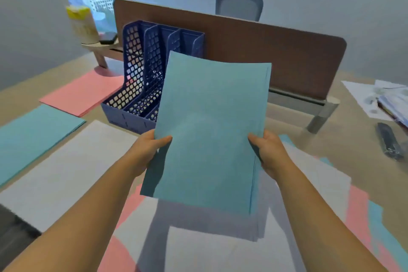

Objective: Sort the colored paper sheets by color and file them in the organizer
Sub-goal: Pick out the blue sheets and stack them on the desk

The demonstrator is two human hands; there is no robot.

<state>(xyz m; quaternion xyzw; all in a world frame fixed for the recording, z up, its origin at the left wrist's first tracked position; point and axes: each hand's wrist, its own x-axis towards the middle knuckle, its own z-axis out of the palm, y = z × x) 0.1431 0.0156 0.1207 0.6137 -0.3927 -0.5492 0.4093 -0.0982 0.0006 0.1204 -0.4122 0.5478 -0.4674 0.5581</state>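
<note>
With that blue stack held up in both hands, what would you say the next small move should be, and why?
Probably lower it leftward onto the blue pile on the desk. Both hands, left and right, grip the blue sheets by their side edges, and mixed sheets underneath remain unsorted, while the organizer looks empty.

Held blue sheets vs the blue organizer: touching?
Cannot tell. In the head view the held blue sheets, gripped by the left hand and right hand, overlap the organizer and hide any contact or gap.

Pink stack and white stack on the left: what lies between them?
In the head view, a blue-green stack lies between the pink stack and the white stack.
</note>
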